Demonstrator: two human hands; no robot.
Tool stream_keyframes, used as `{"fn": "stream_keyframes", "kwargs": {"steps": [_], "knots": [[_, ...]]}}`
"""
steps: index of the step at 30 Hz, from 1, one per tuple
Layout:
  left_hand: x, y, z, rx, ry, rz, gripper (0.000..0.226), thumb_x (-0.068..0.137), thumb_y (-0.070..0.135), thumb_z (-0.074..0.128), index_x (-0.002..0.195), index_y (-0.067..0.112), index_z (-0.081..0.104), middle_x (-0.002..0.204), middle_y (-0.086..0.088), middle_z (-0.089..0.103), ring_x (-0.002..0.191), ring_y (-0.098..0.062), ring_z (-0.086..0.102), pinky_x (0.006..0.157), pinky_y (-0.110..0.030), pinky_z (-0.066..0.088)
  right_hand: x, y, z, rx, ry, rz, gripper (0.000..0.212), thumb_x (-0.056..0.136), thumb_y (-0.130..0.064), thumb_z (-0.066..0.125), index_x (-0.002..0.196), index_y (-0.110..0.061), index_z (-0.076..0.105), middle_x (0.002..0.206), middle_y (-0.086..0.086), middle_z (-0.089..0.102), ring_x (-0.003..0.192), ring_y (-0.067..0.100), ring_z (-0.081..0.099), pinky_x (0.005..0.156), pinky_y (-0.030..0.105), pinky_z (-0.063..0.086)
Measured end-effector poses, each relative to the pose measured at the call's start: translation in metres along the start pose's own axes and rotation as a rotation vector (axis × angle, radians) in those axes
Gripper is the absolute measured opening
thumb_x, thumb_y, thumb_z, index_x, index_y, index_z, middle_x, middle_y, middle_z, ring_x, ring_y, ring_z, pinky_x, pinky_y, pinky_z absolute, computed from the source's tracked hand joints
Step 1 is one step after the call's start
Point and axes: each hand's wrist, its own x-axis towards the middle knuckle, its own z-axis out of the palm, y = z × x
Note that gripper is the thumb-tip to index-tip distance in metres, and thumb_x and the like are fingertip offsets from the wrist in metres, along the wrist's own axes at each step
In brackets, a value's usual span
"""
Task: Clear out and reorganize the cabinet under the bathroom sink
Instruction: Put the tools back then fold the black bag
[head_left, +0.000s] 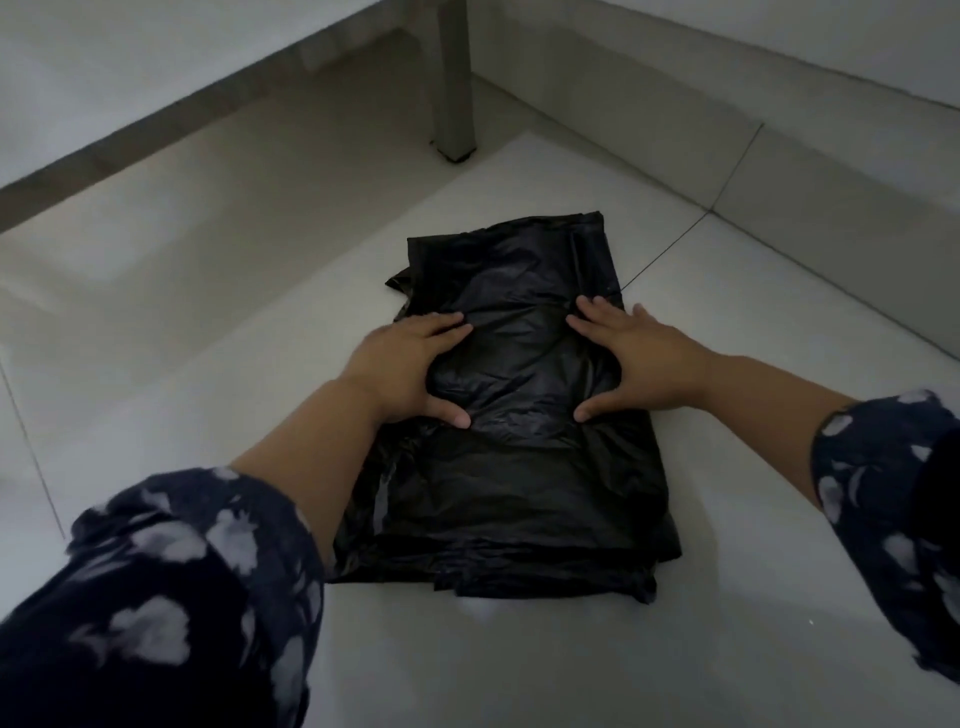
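A folded stack of black plastic bags (519, 467) lies flat on the pale tiled floor, long side pointing away from me. My left hand (405, 364) rests palm-down on its left half with fingers spread. On the right half, my right hand (634, 358) presses down the same way. Thumbs and forefingers of both hands frame a puffed-up patch of plastic between them. Neither hand grips the plastic. Both forearms wear dark sleeves with a white pattern.
A grey furniture leg (456, 78) stands on the floor beyond the bags. The underside edge of a cabinet or counter (156, 135) runs along the far left. A tiled wall base (779, 171) closes off the right side.
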Motion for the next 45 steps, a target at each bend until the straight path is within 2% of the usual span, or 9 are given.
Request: {"fn": "stream_keyframes", "kwargs": {"steps": [4,8,14,20,30,35,38,41,45], "knots": [[-0.009,0.001,0.0,-0.111,0.085,-0.019,0.1,0.061,0.07,0.069,0.147,0.037,0.03,0.155,0.016,0.024,0.142,-0.013,0.024,0.116,-0.032,0.019,-0.005,-0.001,0.001,0.051,0.056,0.001,0.109,0.066,-0.067,0.067,0.152,-0.025,0.015,0.16,-0.007,0.001,0.148,0.009,0.002,0.12,0.034,-0.001],[-0.032,0.012,0.012,-0.146,0.23,-0.029,0.058,0.079,0.052,0.068,0.133,0.038,0.052,0.144,0.016,0.046,0.132,-0.012,0.043,0.108,-0.025,0.031,-0.021,-0.005,0.011,0.09,0.254,-0.026,0.061,0.08,-0.049,0.068,0.135,-0.029,0.051,0.151,-0.01,0.036,0.139,0.007,0.034,0.112,0.023,0.024],[-0.074,0.024,0.014,-0.398,0.36,-0.225,0.019,0.086,0.027,0.065,0.103,0.032,0.07,0.097,0.004,0.072,0.094,-0.02,0.066,0.081,-0.027,0.048,-0.044,-0.028,0.012,0.397,0.46,0.071,0.016,0.084,-0.019,0.069,0.1,-0.021,0.07,0.093,0.0,0.072,0.09,0.017,0.067,0.079,0.025,0.047],[-0.1,0.025,-0.071,-1.003,0.498,-0.165,0.032,0.09,0.01,0.063,0.092,0.037,0.046,0.086,-0.017,0.07,0.066,-0.022,0.064,0.064,-0.035,0.05,-0.064,-0.052,-0.082,1.041,0.668,0.008,0.035,0.089,-0.005,0.062,0.093,-0.031,0.04,0.088,0.006,0.067,0.068,0.016,0.064,0.059,0.027,0.054],[-0.134,0.02,-0.19,-0.946,0.577,0.016,0.029,0.094,-0.004,0.049,0.09,0.025,0.049,0.084,-0.011,0.063,0.076,-0.02,0.059,0.064,-0.032,0.046,-0.07,-0.091,-0.186,0.789,0.885,-0.107,0.041,0.09,0.009,0.049,0.077,-0.029,0.059,0.088,0.004,0.065,0.081,0.014,0.06,0.081,0.028,0.047],[-0.136,-0.005,-0.204,-0.867,0.609,-0.085,0.053,0.098,-0.003,0.039,0.073,0.03,0.072,0.09,0.003,0.069,0.082,-0.012,0.066,0.068,-0.018,0.055,-0.047,-0.114,-0.209,0.832,0.699,-0.013,0.033,0.098,-0.006,0.045,0.092,-0.025,0.071,0.105,0.001,0.065,0.089,0.009,0.06,0.081,0.016,0.049],[-0.138,-0.025,-0.219,-1.027,0.577,-0.149,0.043,0.1,0.004,0.039,0.09,0.027,0.074,0.098,0.003,0.071,0.08,-0.005,0.069,0.068,-0.015,0.056,-0.031,-0.13,-0.229,0.821,0.599,-0.062,0.028,0.09,-0.011,0.061,0.106,-0.034,0.067,0.126,-0.003,0.058,0.114,0.013,0.054,0.101,0.027,0.043],[-0.152,-0.05,-0.242,-1.106,0.56,-0.146,0.023,0.086,0.019,0.065,0.104,0.03,0.071,0.104,0.01,0.069,0.087,0.0,0.067,0.074,-0.015,0.055,-0.021,-0.156,-0.257,0.787,0.509,-0.082,0.055,0.078,-0.014,0.075,0.125,-0.036,0.057,0.135,-0.007,0.05,0.124,0.016,0.049,0.11,0.038,0.039],[-0.178,-0.088,-0.271,-1.008,0.552,-0.123,0.064,0.066,0.008,0.082,0.12,0.036,0.06,0.112,0.019,0.061,0.1,0.004,0.059,0.085,-0.014,0.051,-0.009,-0.203,-0.294,0.681,0.361,-0.101,0.078,0.077,-0.007,0.075,0.141,-0.033,0.04,0.135,-0.012,0.039,0.126,0.01,0.041,0.111,0.03,0.034]]}}
